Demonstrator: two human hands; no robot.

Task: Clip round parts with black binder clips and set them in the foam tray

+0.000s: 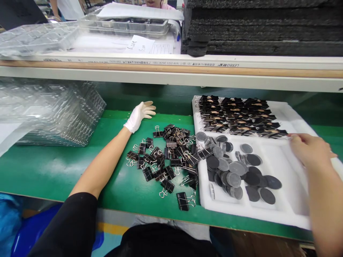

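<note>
My left hand (139,115), in a white glove, is held over the green tabletop with its fingers spread and nothing in them. Black binder clips (171,143) with wire handles lie in a loose heap below and to the right of it. At right stands a white foam tray (289,178). Tight rows of clips (238,116), with brownish bits showing between them, fill its back part. My bare right hand (311,148) has its fingertips pinched at the right end of the front row, on a binder clip (278,134). Grey and black round discs (234,171) lie in the tray's front hollow.
Stacked clear plastic trays (64,114) stand on the left under a shelf (160,76) that crosses above the table. On the shelf are black foam sheets (262,28), a clear tray (125,26) and a handwritten paper (140,44). Another person (154,3) is partly visible behind.
</note>
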